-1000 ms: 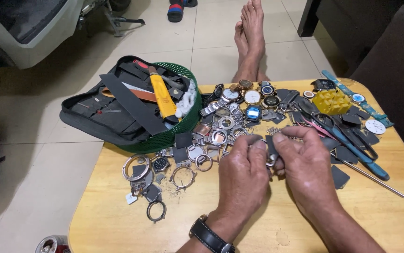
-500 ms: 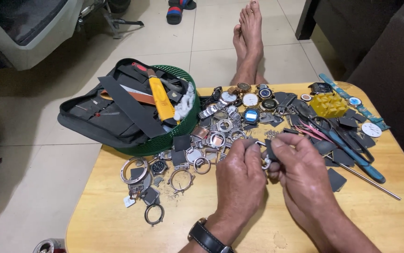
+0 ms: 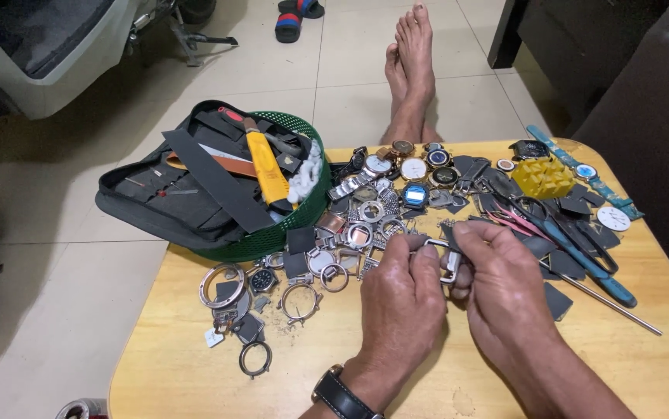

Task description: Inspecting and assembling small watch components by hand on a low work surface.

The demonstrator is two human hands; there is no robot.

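My left hand [image 3: 400, 299] and my right hand [image 3: 505, 287] meet above the middle of a low wooden table [image 3: 195, 380]. Both pinch a small rectangular metal watch case [image 3: 441, 252] between their fingertips. A dark wristwatch sits on my left wrist [image 3: 338, 396]. Just beyond my fingers lies a heap of watch cases, bezels and rings [image 3: 350, 233], with several whole watches [image 3: 412, 167] further back. Loose metal rings [image 3: 222, 283] lie to the left of my left hand.
A green mesh basket [image 3: 284, 233] at the table's back left holds a black tool pouch [image 3: 179, 194] and a yellow-handled tool [image 3: 265, 171]. A yellow block [image 3: 542, 177], blue-handled tools [image 3: 591, 268] and a thin metal rod [image 3: 610, 304] lie right. Bare feet [image 3: 412, 70] rest on the tiled floor.
The view has shifted slightly. My hands stay together over the same spot, turning the small metal watch case a little between the fingertips.
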